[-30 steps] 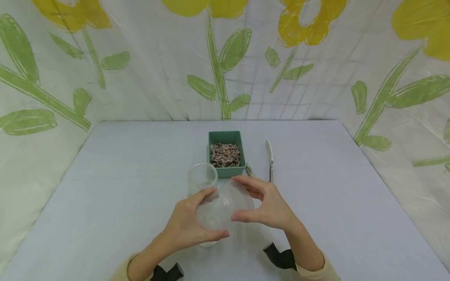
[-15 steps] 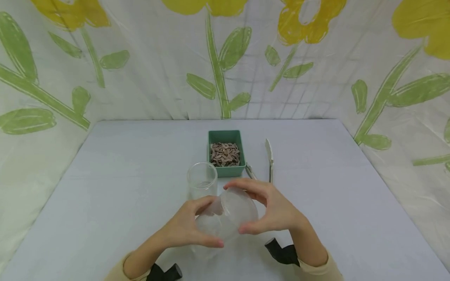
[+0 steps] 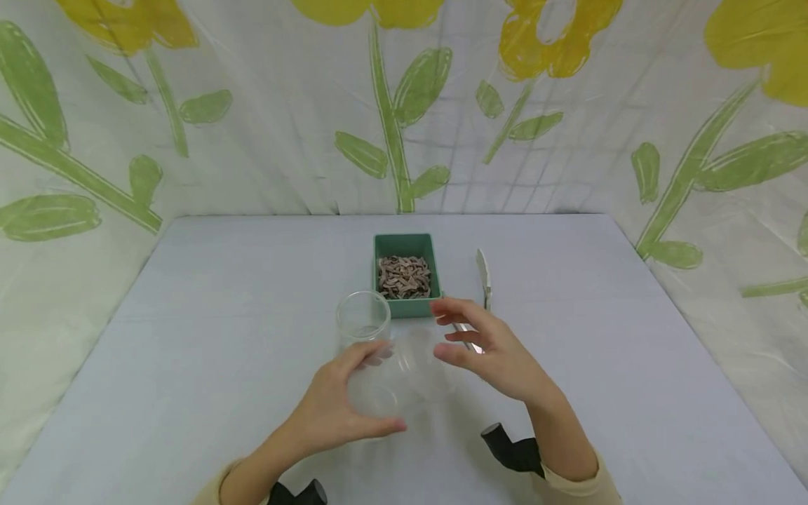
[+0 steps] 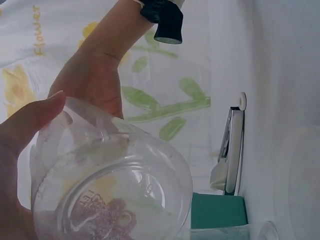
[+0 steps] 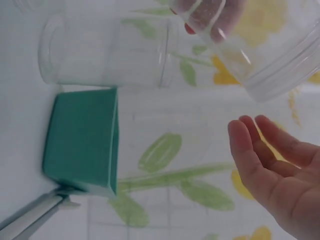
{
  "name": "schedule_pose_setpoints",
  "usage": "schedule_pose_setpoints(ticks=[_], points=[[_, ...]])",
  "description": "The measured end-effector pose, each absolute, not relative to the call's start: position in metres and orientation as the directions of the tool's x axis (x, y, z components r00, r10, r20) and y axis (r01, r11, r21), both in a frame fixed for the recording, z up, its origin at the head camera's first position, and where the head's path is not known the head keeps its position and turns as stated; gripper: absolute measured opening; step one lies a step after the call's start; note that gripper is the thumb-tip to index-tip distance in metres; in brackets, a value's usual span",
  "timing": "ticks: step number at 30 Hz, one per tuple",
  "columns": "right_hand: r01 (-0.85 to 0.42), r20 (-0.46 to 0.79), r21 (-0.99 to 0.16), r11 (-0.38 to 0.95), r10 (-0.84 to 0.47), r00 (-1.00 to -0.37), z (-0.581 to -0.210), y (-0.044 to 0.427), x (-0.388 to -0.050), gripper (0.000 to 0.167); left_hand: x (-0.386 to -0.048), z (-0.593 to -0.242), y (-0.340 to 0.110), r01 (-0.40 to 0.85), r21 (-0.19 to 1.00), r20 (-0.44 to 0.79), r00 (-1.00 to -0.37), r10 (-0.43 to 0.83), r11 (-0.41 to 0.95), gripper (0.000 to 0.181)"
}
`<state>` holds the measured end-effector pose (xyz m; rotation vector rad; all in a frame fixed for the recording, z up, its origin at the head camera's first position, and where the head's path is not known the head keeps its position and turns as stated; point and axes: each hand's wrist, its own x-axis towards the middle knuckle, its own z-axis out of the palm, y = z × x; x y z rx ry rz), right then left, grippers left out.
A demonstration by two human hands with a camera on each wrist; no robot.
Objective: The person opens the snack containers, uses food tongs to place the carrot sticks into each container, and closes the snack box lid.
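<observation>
My left hand [image 3: 337, 400] grips a clear plastic jar [image 3: 394, 382], its thumb and fingers around the side. The jar is tilted above the table, and in the left wrist view its ringed round base [image 4: 135, 200] bears small moulded marks. Just to the right, my right hand [image 3: 492, 351] is apart from the jar with loosely bent fingers; the right wrist view shows nothing in its fingers [image 5: 245, 145]. Behind the left hand stands a clear cylindrical container [image 3: 364, 315]. A green box [image 3: 410, 308] behind it holds many short brownish strips [image 3: 404, 277].
A knife with a metal blade [image 3: 483, 270] lies right of the green box. A second slim metal tool [image 3: 473, 344] is partly hidden behind the right hand. The table [image 3: 240, 280] is white, with a flower-painted sheet [image 3: 278, 140] behind.
My right hand has let go of the jar and moved up and to the right. The left hand has kept hold of the jar, which has tilted a little.
</observation>
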<state>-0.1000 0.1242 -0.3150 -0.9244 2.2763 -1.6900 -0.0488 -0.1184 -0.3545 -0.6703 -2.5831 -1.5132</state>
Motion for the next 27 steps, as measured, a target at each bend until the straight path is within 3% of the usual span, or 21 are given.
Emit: schedule_pose_setpoints(ticks=[7, 15, 21, 27], points=[[-0.358, 0.173, -0.908, 0.216, -0.586, -0.792, -0.3162, 0.1209, -0.0979, 0.061, -0.0485, -0.3542, -0.1157, 0.467, 0.724, 0.372, -0.884, 0.282, 0.508, 0.081], [-0.355, 0.159, -0.907, 0.225, -0.598, -0.786, -0.3180, 0.1172, -0.0962, 0.062, -0.0498, -0.3563, -0.1146, 0.477, 0.693, 0.394, -0.879, 0.270, 0.540, 0.084], [-0.397, 0.193, -0.890, 0.224, -0.605, -0.772, -0.3157, 0.1159, -0.0954, 0.062, -0.0482, -0.3575, -0.1168, 0.445, 0.728, 0.337, -0.895, 0.293, 0.521, 0.083], [-0.451, 0.234, -0.873, 0.184, -0.654, -0.719, -0.3132, 0.1194, -0.0951, 0.068, -0.0478, -0.3575, -0.1227, 0.394, 0.793, 0.231, -0.900, 0.369, 0.465, 0.084]])
